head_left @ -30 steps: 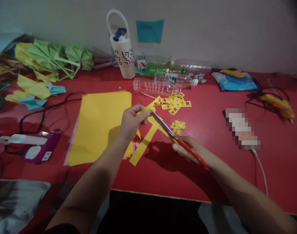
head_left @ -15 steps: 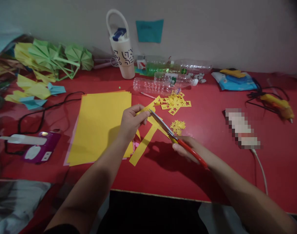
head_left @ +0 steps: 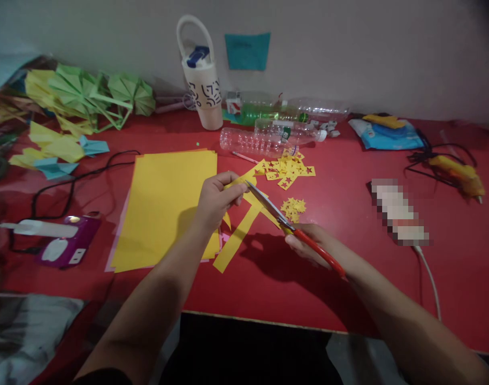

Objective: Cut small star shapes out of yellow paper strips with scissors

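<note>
My left hand is closed in a pinch on a small piece of yellow paper. My right hand grips red-handled scissors, whose tips touch the paper by my left fingers. Whether the blades are fully together I cannot tell. Beneath lie yellow paper strips, angled across the red table. Just beyond the scissors sit a small heap of yellow paper stars and a pile of yellow scraps with star-shaped holes. A stack of yellow sheets lies under my left forearm.
Clear plastic bottles lie at the back beside a white tumbler. Folded green paper and a purple power strip are on the left. To the right are a blurred-out device on a cable and a yellow glue gun.
Almost nothing differs. The whole view has shifted very slightly, and both hands keep the same hold on the paper and the scissors.
</note>
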### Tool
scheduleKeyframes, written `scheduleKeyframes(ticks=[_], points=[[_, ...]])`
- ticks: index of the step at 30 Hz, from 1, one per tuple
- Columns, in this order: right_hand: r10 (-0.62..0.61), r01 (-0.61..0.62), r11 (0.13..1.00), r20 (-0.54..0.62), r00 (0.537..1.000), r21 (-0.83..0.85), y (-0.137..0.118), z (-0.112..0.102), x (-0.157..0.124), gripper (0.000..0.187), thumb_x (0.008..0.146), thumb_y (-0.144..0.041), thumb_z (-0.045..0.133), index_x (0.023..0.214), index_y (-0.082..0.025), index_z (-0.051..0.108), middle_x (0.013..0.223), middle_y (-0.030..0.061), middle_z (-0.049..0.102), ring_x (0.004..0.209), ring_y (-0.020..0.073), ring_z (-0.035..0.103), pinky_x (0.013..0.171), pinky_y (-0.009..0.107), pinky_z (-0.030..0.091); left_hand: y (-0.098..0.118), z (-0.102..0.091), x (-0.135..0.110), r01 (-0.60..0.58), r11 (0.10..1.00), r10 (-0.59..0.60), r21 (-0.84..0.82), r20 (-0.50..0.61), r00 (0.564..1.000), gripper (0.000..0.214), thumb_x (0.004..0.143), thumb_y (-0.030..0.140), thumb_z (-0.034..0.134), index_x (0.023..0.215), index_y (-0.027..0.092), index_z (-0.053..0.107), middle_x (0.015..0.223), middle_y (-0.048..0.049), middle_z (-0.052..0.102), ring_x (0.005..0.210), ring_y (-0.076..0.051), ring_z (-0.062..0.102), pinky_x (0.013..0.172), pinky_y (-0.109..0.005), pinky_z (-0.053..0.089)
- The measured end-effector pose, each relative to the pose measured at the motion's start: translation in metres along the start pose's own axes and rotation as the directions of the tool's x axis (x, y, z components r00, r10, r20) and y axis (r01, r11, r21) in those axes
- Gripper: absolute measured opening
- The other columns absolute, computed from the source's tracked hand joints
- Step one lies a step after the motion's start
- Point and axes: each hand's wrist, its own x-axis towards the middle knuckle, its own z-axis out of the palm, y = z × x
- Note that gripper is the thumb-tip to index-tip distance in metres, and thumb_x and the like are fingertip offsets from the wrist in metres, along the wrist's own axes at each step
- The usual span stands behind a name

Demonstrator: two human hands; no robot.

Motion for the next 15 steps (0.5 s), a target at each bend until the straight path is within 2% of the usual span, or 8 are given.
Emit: scheduleKeyframes(ticks=[15], points=[[-0.007, 0.007, 1.0, -0.005, 1.0, -0.018, -0.0016, -0.0013, 0.0011, 0.06, 0.073, -0.078, 0.057, 0.061, -0.025, 0.033, 0.052, -0.0069, 0.034, 0.046, 0.008, 0.031, 0.043, 0.026, 0.023, -0.0003, -0.001, 0.0002, 0.001, 1.0, -0.001, -0.004, 0.013, 1.0, 0.012, 0.059, 0.025, 0.07, 0.055, 0.018, 0.061, 0.041, 0.0042, 0.05, 0.038, -0.003, 0.038, 0.038, -0.017, 0.026]])
